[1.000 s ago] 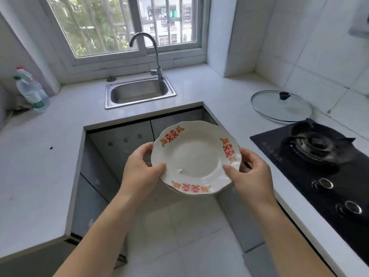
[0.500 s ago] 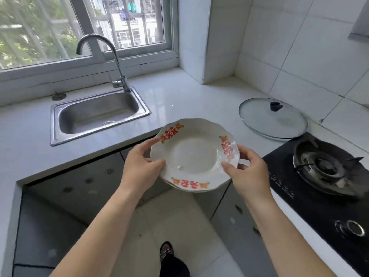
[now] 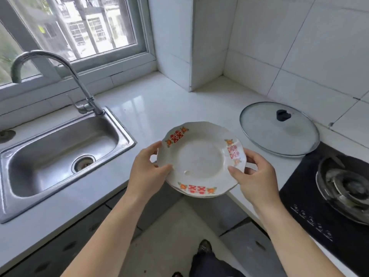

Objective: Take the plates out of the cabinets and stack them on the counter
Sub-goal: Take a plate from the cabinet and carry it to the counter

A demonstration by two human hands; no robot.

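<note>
1. White glazed ceramic, scalloped at the rim and printed with red characters and orange flowers: that is the plate [image 3: 199,160] I carry level and face up. A 2nd rim seems to show under its near edge, though I cannot be sure.
2. My left hand [image 3: 145,172] pinches the left rim, thumb on top and fingers curled beneath. My right hand [image 3: 257,176] grips the right rim the same way. Holding opposite sides keeps the plate from tipping.
3. The plate hangs over the near edge of the white stone counter [image 3: 163,108], at its inner corner, not yet set down.
4. To the left sits the stainless steel sink [image 3: 60,148] with its curved tap [image 3: 79,82]. To the right and farther off, a round glass lid [image 3: 279,134] with a black knob lies flat, just beside the black gas hob [image 3: 319,206].
5. I judge the bare counter beyond the plate, between sink and lid, to be the sensible landing spot, since it is flat and away from the hob. Next I would reach farther and lower the plate level.
</note>
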